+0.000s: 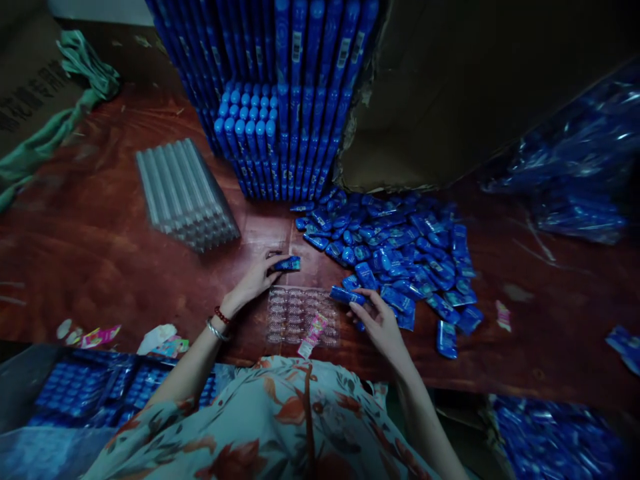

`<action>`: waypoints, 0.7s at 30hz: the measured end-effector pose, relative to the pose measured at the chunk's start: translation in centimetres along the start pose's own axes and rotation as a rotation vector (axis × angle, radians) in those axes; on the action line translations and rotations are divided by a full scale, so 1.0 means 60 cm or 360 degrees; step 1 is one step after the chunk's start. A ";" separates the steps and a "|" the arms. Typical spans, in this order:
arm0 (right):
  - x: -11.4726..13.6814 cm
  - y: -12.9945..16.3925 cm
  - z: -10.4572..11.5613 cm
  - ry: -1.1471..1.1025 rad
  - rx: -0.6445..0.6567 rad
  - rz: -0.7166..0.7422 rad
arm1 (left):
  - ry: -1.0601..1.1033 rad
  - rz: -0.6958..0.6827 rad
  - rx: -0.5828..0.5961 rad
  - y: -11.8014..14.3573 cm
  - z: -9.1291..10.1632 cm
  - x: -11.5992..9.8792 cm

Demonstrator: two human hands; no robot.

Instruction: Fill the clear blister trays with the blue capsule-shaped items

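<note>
My left hand (257, 277) is closed on a small blue packet (287, 264) above the far left corner of a clear plastic tray (280, 313). My right hand (377, 320) grips another blue packet (345, 295) by its right end, over the tray's far right corner. The tray has rows of moulded hollows and lies on the table before me. Across its near right part rests a pink and white printed strip (313, 335). Beyond my right hand spreads a loose pile of blue packets (395, 247).
Stacked clear trays (180, 193) stand at the left. Behind rises a tall stack of blue packed trays (310, 100), beside an open cardboard box (425, 100). A green cloth strip (90, 80) lies far left. Below the table edge are blue goods (75, 387) and a box of packets (555, 440).
</note>
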State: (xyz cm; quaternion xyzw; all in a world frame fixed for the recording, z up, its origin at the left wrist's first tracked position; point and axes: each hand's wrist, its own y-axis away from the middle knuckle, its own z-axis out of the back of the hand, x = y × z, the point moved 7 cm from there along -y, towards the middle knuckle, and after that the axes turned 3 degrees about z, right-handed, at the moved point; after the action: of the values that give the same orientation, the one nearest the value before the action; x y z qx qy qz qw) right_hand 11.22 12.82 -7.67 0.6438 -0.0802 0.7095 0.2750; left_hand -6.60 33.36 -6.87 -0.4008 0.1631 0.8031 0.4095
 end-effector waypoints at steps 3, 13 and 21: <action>0.016 -0.002 -0.007 0.0248 -0.0066 0.0154 | -0.0098 -0.0105 -0.0098 0.001 0.010 -0.017; 0.073 0.002 -0.094 0.1623 0.0277 0.0899 | -0.0374 -0.0022 0.0023 0.072 -0.019 -0.085; 0.090 0.004 -0.115 0.2077 0.0524 0.0851 | -0.0867 -0.0054 0.0116 0.083 -0.054 -0.098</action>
State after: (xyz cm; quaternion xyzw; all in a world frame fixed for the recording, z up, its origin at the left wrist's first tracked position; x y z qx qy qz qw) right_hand 4.98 17.39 -3.52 0.0804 0.0534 0.9952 -0.0166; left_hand -6.85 25.32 -4.65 -0.1575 0.0691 0.8680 0.4658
